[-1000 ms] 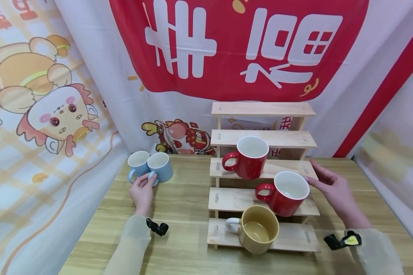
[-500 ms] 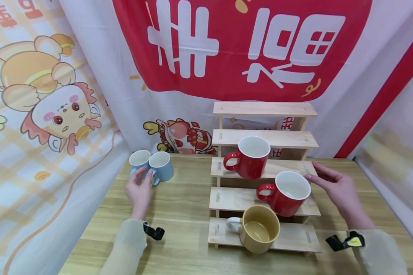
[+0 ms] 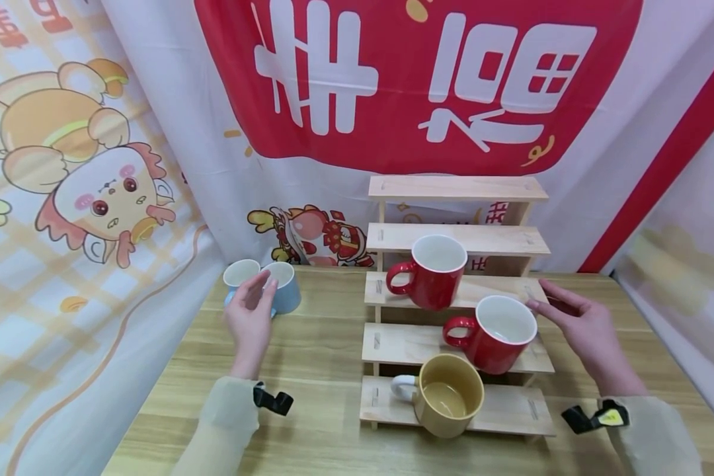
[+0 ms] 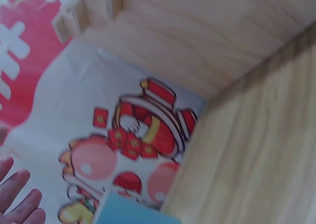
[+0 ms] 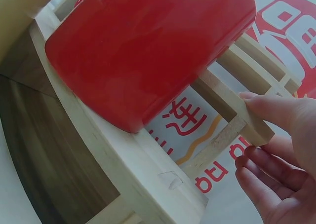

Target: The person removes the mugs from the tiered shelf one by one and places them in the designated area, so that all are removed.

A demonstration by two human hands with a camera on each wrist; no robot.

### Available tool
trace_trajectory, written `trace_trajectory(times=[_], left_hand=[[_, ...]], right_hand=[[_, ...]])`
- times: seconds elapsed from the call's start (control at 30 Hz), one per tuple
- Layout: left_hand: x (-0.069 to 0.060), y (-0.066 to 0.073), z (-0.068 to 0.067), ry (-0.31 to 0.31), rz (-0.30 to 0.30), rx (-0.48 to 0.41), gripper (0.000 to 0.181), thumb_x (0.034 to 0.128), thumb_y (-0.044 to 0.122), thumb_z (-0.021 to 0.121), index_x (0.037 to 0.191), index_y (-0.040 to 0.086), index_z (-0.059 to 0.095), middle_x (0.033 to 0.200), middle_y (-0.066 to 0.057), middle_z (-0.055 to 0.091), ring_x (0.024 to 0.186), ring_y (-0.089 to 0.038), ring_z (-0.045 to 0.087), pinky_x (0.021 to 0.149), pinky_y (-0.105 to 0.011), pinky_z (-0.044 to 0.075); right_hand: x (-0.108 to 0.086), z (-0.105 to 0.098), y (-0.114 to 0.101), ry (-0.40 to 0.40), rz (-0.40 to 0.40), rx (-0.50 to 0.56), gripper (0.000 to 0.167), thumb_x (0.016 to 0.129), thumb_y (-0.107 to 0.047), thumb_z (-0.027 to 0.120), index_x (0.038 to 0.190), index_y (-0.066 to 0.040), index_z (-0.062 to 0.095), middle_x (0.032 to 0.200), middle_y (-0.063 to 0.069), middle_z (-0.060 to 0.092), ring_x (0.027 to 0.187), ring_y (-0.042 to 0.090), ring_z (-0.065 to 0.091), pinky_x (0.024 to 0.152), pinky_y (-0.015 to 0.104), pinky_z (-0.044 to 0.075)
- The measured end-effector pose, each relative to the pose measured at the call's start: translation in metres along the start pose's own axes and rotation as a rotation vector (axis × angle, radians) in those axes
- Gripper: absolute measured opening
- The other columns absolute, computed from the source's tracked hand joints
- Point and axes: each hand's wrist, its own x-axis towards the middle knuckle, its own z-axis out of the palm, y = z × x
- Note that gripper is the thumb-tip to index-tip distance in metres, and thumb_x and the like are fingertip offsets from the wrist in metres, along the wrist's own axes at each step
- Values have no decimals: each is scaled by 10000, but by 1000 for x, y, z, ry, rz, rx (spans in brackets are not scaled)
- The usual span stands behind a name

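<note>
So far, three mugs are sitting on the stepped wooden rack point(image 3: 458, 188): the yellow mug point(image 3: 445, 421) on the nearest, lowest shelf, the near red mug point(image 3: 498, 354) one step up, the far red mug point(image 3: 431, 287) on the third. At the far left of the desk point(image 3: 321, 370), the left blue mug point(image 3: 242, 270) and right blue mug point(image 3: 289, 295) are waiting, so the work is probably running past halfway. The left hand point(image 3: 251, 317) is hovering by them, fingers apart, apparently gripping nothing; the right hand point(image 3: 592, 337) is pinching the rack's right side. The left hand is partly hiding both blue handles. The left wrist view is showing only a cut-off blue corner, leaving its mug uncertain.
</note>
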Motion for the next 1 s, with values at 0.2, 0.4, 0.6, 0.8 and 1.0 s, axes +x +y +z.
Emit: trace_trajectory(times=[0.2, 0.4, 0.6, 0.8, 1.0], left_hand=[[-6, 22, 13, -86, 14, -45, 358, 974, 117, 720, 1305, -6, 658, 1299, -125, 671, 1232, -264, 613, 1054, -309, 477], [-15, 38, 27, -188, 61, -97, 346, 957, 182, 751, 1269, 44, 693, 1255, -80, 697, 1171, -191, 647, 1009, -274, 505], [-21, 50, 42, -303, 92, -126, 426, 930, 289, 781, 1287, 76, 688, 1274, -33, 690, 1189, -187, 637, 1004, -288, 513], [-28, 62, 60, -381, 74, -153, 451, 922, 272, 789, 1302, 58, 671, 1307, -96, 669, 1221, -244, 619, 1026, -316, 502], [-39, 72, 83, -483, 82, -154, 435, 897, 265, 807, 1293, 133, 683, 1287, -14, 682, 1208, -169, 620, 1074, -369, 468]], right_hand=[[-1, 0, 1, 5, -17, 19, 787, 887, -567, 726, 1532, -189, 478, 1531, 146, 463, 1331, 238, 490, 837, 100, 501], [-2, 0, 2, 5, -25, 27, 779, 889, -556, 732, 1530, -191, 481, 1530, 145, 465, 1317, 201, 494, 804, 66, 478], [-1, 0, 1, 4, -24, 40, 779, 887, -554, 735, 1531, -197, 481, 1535, 136, 460, 1338, 213, 482, 819, 70, 481], [0, 1, 3, 4, -26, 45, 774, 886, -553, 736, 1528, -203, 485, 1532, 135, 466, 1318, 195, 490, 817, 72, 483], [0, 2, 6, 24, -39, 51, 746, 892, -509, 756, 1512, -178, 505, 1516, 134, 488, 1210, 87, 530, 795, 69, 481]])
